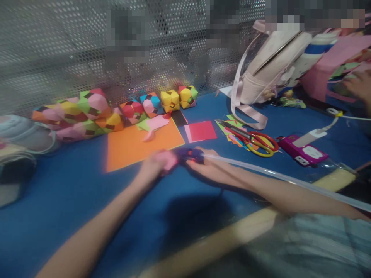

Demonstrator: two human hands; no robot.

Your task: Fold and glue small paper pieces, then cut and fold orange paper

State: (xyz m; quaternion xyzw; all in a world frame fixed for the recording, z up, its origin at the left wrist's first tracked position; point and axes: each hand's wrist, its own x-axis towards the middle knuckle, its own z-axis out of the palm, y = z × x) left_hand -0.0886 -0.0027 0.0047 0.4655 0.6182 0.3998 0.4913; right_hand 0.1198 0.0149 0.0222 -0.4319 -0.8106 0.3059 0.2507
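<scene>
In front of me, over the blue surface, my left hand (pixel 155 163) is closed on a pink folded paper piece (pixel 168 160), blurred by motion. My right hand (pixel 204 164) grips a dark blue glue gun (pixel 188 154) with a small red light, its front against or very near the pink paper. A long clear glue stick (pixel 269 171) runs from its back over my right forearm. Beyond my left hand lies an orange paper sheet (pixel 127 146), with loose pink and green folded pieces (pixel 153 123) on it. Red and pink paper squares (pixel 203 131) lie just past my right hand.
Multicoloured folded-paper balls (pixel 169 101) line the perforated metal panel (pixel 174 50). Scissors (pixel 249 137) rest on paper scraps at right, beside a purple power strip (pixel 304 150). A pale bag (pixel 269 65) and bottle stand behind. Another person's hand (pixel 359 83) is far right.
</scene>
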